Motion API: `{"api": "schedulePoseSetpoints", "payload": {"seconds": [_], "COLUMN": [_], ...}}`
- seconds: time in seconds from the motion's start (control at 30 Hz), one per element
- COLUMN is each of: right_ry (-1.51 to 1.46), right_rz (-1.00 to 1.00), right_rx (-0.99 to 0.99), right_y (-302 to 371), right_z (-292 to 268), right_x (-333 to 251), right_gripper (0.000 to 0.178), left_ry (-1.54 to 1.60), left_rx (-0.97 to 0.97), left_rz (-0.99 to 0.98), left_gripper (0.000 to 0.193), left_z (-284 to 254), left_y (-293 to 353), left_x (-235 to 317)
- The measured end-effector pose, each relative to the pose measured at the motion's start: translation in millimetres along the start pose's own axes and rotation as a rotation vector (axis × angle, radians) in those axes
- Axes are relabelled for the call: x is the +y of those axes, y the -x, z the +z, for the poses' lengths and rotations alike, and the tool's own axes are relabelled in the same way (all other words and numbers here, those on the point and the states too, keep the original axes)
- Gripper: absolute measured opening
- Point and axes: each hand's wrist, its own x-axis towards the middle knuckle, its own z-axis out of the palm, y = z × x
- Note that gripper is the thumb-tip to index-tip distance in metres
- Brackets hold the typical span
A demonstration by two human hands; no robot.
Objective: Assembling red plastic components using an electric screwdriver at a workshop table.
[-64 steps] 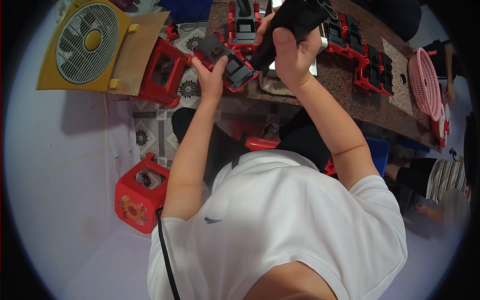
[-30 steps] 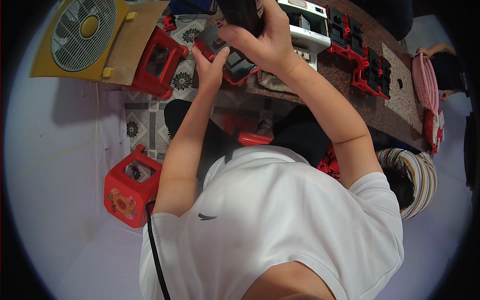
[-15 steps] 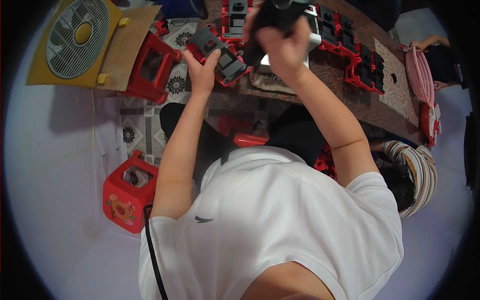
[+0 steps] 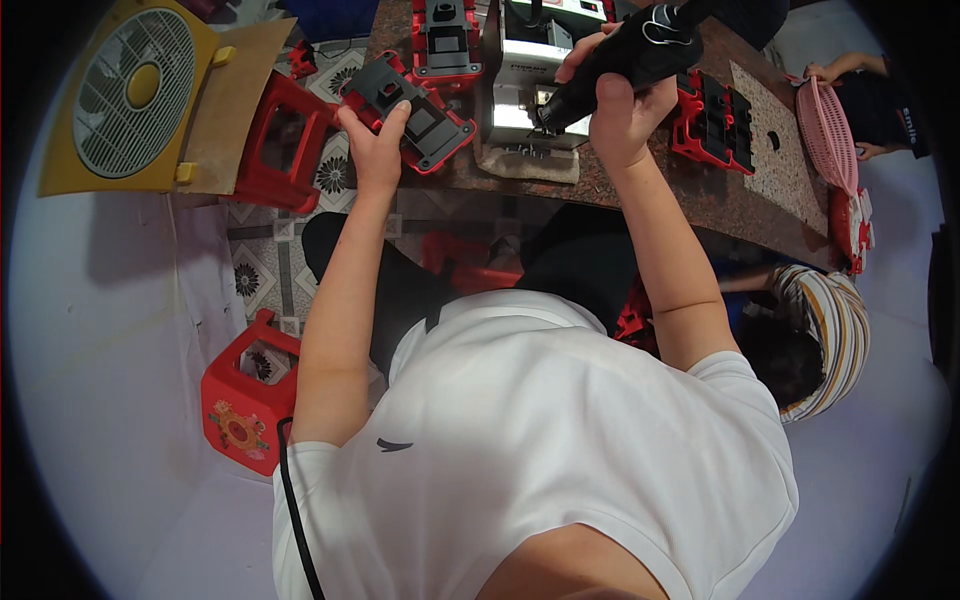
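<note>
While a seated worker in a white shirt [image 4: 560,420] bends to the job at a speckled stone table [image 4: 730,205], the left hand [image 4: 376,155] pins a red-and-black housing [image 4: 430,125] at the table's left end, thumb and fingers parted in a wide V. The thumb lies on the dark top face and the other fingers grip the left edge, their tips partly hidden from me. The right hand [image 4: 630,115] is curled firmly around a black power driver [image 4: 640,50], thumb pressed along its near side. The driver slants down and left, its tip at the front of a white-and-silver machine [image 4: 530,65], well clear of the held housing. Half a second ago, that tip was by the housing's right end; the driver has since swung right, while the left hand keeps its hold at the same corner. A matching housing [image 4: 446,40] sits just beyond the first, and across the room another person's hands [image 4: 825,72] hold a pink basket [image 4: 828,135].
</note>
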Motion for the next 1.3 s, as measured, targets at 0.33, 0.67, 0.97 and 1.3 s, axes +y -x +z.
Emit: {"api": "schedulePoseSetpoints", "payload": {"seconds": [0.33,0.67,0.97,1.3], "right_ry": [-0.346,-0.388,-0.093,-0.546], "right_rz": [0.304,0.142,-0.064,0.043], "right_rx": [0.123,-0.012,-0.137,0.017], "right_y": [-24,0,-9,-34], "right_z": [66,99,114,66], "right_x": [-44,0,1,-14], "right_gripper": [0.059,0.035,0.055,0.055], "left_ry": [-0.027,-0.038,-0.103,-0.056], "left_rx": [0.115,0.136,0.152,0.071], "left_rz": [0.025,0.089,0.067,0.013], "left_gripper": [0.06,0.062,0.064,0.058], "left_z": [9,8,7,3], "left_y": [2,1,6,1], "left_x": [-4,-5,1,-2]}}
